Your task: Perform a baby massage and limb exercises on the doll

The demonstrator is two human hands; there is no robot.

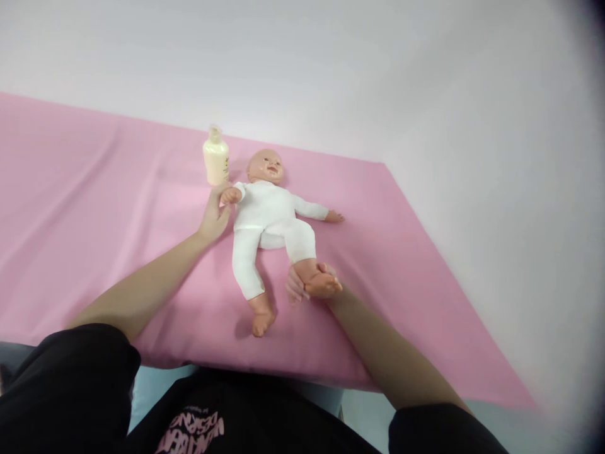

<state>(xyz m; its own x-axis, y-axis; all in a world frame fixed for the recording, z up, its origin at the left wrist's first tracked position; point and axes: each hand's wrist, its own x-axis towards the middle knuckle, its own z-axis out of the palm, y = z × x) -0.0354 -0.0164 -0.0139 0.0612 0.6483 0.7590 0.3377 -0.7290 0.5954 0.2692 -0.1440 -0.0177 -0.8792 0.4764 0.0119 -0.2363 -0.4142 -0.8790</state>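
A baby doll [269,214] in a white bodysuit lies on its back on a pink sheet [94,208], head pointing away from me. My left hand [215,214] holds the doll's small hand at the doll's raised arm. My right hand [302,287] grips the doll's bare foot and ankle, lifting that leg slightly with the knee bent. The doll's other leg lies straight toward me, and its other arm stretches out to the right.
A cream lotion bottle [216,157] stands upright on the sheet just beyond my left hand, beside the doll's head. A white wall [425,82] rises behind and to the right of the padded surface. My black shirt fills the bottom edge.
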